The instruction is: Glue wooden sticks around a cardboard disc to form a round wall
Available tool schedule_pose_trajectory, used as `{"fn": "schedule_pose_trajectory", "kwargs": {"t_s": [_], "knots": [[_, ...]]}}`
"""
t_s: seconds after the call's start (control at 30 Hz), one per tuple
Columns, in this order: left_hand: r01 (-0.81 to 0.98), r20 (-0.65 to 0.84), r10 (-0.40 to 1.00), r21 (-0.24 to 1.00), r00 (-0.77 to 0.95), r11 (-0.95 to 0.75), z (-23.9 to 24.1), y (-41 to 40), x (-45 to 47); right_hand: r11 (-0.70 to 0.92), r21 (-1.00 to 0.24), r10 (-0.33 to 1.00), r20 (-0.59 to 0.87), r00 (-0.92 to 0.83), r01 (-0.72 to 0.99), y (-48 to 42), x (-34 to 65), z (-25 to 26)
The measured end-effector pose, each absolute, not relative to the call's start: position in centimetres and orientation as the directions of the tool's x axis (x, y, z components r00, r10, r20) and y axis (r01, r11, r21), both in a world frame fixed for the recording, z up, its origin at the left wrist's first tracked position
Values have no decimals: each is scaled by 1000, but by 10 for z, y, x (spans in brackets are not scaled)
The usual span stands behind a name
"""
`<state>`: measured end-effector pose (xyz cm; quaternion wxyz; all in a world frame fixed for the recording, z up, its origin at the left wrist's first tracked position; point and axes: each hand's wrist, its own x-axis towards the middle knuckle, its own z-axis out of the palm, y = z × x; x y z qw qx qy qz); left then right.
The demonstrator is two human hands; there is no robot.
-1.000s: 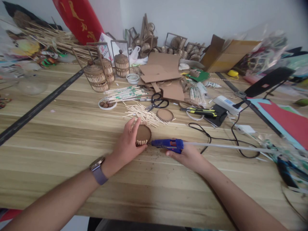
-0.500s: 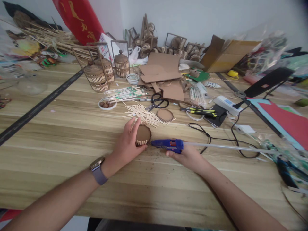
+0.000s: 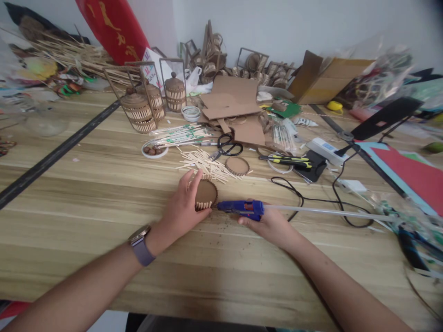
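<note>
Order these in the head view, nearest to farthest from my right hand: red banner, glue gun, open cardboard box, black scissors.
1. Glue gun: in the right hand.
2. Black scissors: ahead, leftward.
3. Open cardboard box: back right.
4. Red banner: back left.

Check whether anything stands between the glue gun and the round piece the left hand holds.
Nothing visible: the glue gun in the right hand has its tip close by the rim of the round piece. The left hand lies close beside, not between.
</note>
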<state>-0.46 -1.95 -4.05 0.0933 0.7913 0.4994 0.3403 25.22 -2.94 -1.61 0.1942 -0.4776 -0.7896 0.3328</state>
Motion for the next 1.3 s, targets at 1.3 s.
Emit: {"fn": "schedule_pose_trajectory", "kwargs": {"t_s": [1.3], "knots": [[730, 443, 850, 474, 284, -492, -40, -19, -5, 276, -718, 921, 8, -389, 639, -29, 250, -13]]}}
